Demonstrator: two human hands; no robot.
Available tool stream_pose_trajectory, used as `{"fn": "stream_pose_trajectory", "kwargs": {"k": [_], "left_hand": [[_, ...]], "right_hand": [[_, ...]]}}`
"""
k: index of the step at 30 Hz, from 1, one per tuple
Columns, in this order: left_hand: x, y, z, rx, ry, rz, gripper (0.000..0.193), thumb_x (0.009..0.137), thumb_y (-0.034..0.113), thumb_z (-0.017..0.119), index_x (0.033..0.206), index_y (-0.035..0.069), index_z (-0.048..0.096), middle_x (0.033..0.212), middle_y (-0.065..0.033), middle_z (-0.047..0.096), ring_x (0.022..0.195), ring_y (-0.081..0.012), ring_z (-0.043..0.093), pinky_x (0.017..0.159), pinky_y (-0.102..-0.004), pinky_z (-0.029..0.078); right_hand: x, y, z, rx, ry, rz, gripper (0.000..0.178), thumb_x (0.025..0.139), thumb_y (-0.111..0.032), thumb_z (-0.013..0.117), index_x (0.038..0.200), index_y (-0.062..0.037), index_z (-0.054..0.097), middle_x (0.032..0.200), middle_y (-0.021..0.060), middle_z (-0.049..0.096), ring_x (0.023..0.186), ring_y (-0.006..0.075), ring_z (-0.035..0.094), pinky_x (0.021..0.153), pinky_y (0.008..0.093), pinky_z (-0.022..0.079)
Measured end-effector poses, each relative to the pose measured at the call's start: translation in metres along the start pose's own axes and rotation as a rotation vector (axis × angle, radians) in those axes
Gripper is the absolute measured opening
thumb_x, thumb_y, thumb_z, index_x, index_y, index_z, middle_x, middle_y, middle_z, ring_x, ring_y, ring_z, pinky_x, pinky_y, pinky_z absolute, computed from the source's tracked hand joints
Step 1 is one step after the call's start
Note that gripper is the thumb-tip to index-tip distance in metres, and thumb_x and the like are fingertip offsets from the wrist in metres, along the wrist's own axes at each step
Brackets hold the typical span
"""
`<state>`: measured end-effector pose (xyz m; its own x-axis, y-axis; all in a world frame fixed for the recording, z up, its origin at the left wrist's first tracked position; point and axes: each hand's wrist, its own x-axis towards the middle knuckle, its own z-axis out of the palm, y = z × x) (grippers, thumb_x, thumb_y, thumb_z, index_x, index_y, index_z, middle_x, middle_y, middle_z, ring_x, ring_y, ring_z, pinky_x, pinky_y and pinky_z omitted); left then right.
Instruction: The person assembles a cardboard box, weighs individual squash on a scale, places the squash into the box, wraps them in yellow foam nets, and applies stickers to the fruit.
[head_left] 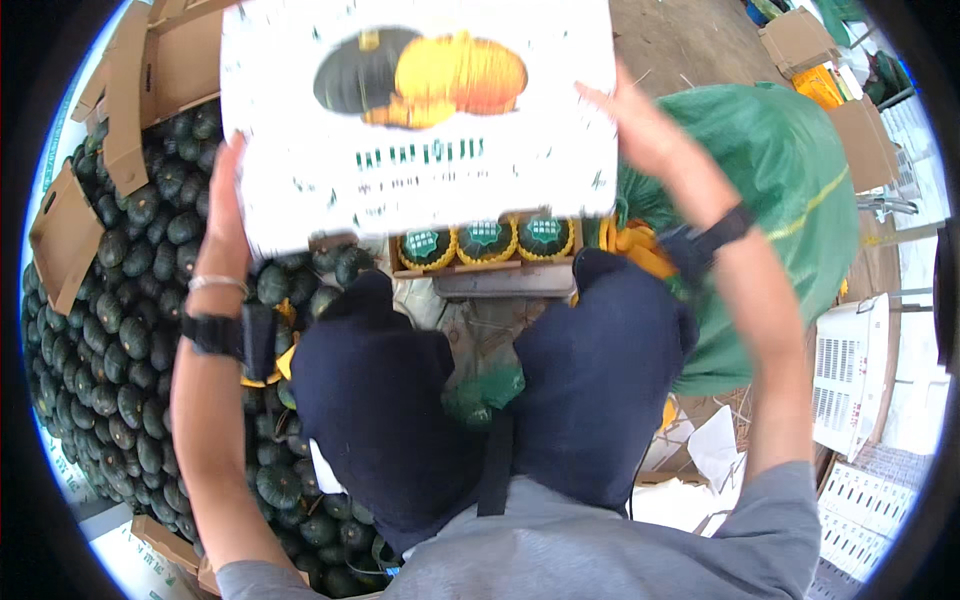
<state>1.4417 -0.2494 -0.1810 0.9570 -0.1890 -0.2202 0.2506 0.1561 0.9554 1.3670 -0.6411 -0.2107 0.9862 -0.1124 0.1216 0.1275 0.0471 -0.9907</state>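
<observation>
A white carton lid (300, 170), printed with dark and orange pumpkins, is held up between my two hands. My left hand (228, 215) presses on its left edge, with the fingers partly hidden behind the side. At the opposite edge, my right hand (645, 125) grips it, the thumb lying on the printed face. Just below and partly covered by the lid is a cardboard box (410, 272). In its near row sit dark green pumpkins (485, 240) in yellow foam nets with green labels. The lid hides the rest of that box.
A large heap of dark green pumpkins (130, 350) fills the left side, with cardboard pieces (66, 238) on it. To the right bulges a big green sack (765, 180), next to yellow foam nets (635, 245). White printed cartons (850, 375) stand farther right. A grey platform (505, 281) supports the box.
</observation>
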Motion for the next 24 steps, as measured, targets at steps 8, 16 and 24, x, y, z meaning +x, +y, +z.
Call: {"fn": "stream_pose_trajectory", "kwargs": {"k": [8, 16, 24], "left_hand": [[0.043, -0.204, -0.027, 0.069, -0.135, -0.386, 0.059, 0.090, 0.039, 0.051, 0.128, -0.004, 0.043, 0.126, -0.0168, 0.049, 0.112, -0.0236, 0.052, 0.096, -0.0339, 0.042], [0.071, -0.231, 0.012, 0.699, -0.176, -0.058, 0.060, 0.082, 0.040, 0.059, 0.124, -0.002, 0.050, 0.140, -0.0259, 0.029, 0.133, -0.0353, 0.028, 0.106, -0.0434, 0.028], [0.083, -0.217, -0.003, -0.049, -0.219, -0.363, 0.060, 0.089, 0.035, 0.050, 0.131, -0.006, 0.036, 0.124, -0.0195, 0.052, 0.104, -0.0277, 0.059, 0.088, -0.0367, 0.051]], "right_hand": [[-0.065, 0.182, -0.047, 0.256, 0.251, 0.495, 0.065, 0.085, -0.011, 0.062, 0.140, -0.0030, 0.029, 0.130, 0.0145, 0.049, 0.111, 0.0236, 0.054, 0.091, 0.0357, 0.048], [-0.071, 0.198, -0.091, 0.349, 0.444, 0.464, 0.065, 0.082, -0.010, 0.057, 0.140, -0.0012, 0.030, 0.129, 0.0155, 0.050, 0.112, 0.0239, 0.054, 0.092, 0.0336, 0.047], [-0.036, 0.206, -0.051, 0.370, 0.446, 0.391, 0.063, 0.081, -0.010, 0.059, 0.138, 0.0013, 0.034, 0.126, 0.0163, 0.052, 0.110, 0.0229, 0.055, 0.091, 0.0318, 0.045]]}}
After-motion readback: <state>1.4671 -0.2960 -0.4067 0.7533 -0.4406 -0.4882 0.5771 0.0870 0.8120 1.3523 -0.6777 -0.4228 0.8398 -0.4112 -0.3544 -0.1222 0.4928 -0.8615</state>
